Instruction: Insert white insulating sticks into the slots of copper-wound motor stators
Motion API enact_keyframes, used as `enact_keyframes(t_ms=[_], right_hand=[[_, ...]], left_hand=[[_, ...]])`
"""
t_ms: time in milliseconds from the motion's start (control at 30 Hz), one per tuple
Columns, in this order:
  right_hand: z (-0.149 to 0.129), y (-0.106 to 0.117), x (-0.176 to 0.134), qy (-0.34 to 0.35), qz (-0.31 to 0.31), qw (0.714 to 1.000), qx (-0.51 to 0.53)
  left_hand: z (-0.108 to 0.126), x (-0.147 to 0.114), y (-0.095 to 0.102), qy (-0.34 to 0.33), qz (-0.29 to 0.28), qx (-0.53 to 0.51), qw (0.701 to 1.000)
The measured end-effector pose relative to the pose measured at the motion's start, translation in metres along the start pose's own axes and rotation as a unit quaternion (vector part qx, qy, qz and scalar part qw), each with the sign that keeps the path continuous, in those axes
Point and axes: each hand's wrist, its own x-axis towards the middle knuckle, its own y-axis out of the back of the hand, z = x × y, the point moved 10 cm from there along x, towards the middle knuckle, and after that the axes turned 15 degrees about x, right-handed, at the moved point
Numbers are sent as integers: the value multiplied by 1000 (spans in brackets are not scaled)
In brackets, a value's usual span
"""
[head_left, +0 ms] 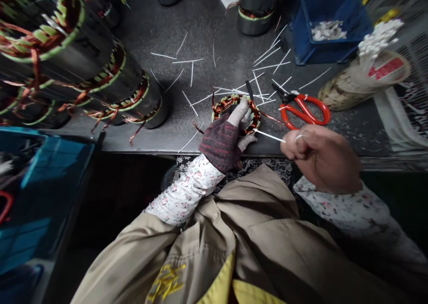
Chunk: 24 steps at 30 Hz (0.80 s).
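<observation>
A motor stator [256, 119] with copper windings and a pale green rim sits at the bench's front edge. My left hand [224, 137], in a dark striped fingerless glove with wrapped fingertips, grips its near left side, the thumb or a finger lying over the opening. From the near right rim a white cord [270, 136] runs taut to my right hand [323, 157], which is bare, slightly blurred and closed on the cord's end. Red-handled scissors [306, 110] lie beside the stator, their blades pointing up and left. The stator's lower side is hidden by my left hand.
Cut white cords [187, 62] are scattered over the dark bench [200, 18]. Stacked stators [127, 76] stand at the left, with more at the back. On the right are a blue bin [302, 36] and a wrapped holder [354, 79] with a bundle of white cords [381, 36].
</observation>
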Motion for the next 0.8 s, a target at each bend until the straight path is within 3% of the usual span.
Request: enact_keyframes(t_ms=[167, 267, 367, 433, 467, 533, 633, 700, 800], right_hand=[[5, -4, 40, 92, 60, 993, 34], [12, -6, 43, 159, 47, 982, -94], [13, -21, 20, 240, -43, 915, -321], [23, -23, 9, 234, -91, 871, -423], [27, -20, 7, 223, -103, 862, -443], [31, -15, 5, 219, -115, 865, -438], [32, -5, 10, 227, -106, 884, -395], [37, -1, 15, 221, -99, 894, -376], [35, -2, 16, 231, -89, 897, -366]], left_hand=[[26, -7, -13, -14, 11, 1, 1000], [29, -10, -2, -30, 27, 6, 999], [38, -14, 27, -133, 52, 97, 985], [41, -16, 40, -212, 40, 173, 961], [39, -15, 41, -243, 17, 202, 949], [32, -9, 39, -284, -46, 227, 931], [18, 10, 33, -302, -118, 158, 933], [15, 21, 28, -327, -136, 130, 926], [13, 25, 15, -379, -145, 205, 890]])
